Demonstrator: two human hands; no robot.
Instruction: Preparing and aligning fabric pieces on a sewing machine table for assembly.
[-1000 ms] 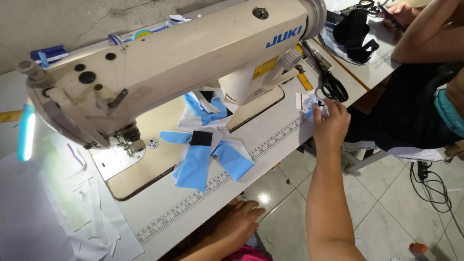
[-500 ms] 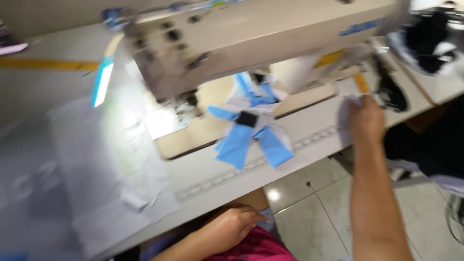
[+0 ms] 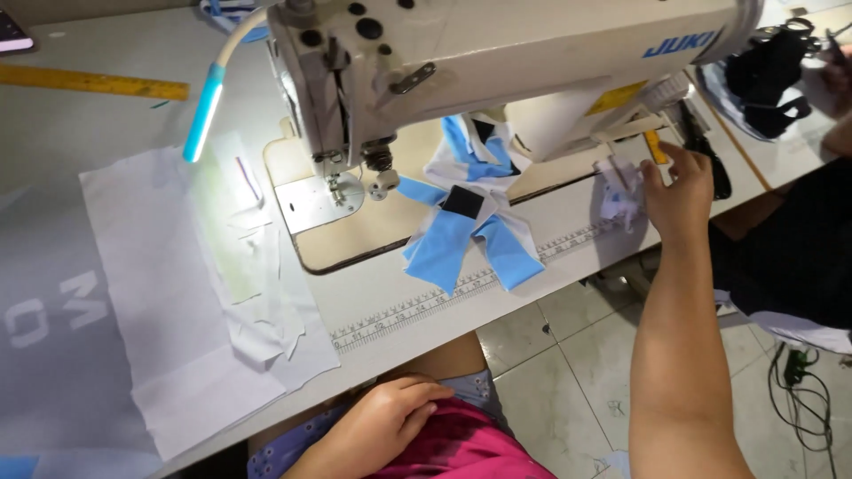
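The right hand reaches across the bench to a small bundle of white cloth scraps at the far right edge, fingers spread loosely and touching it, not clearly gripping. The left hand rests low on pink cloth in the lap, fingers relaxed, holding nothing. Blue, white and black fabric pieces lie under the sewing machine arm. White paper sheets lie to the left.
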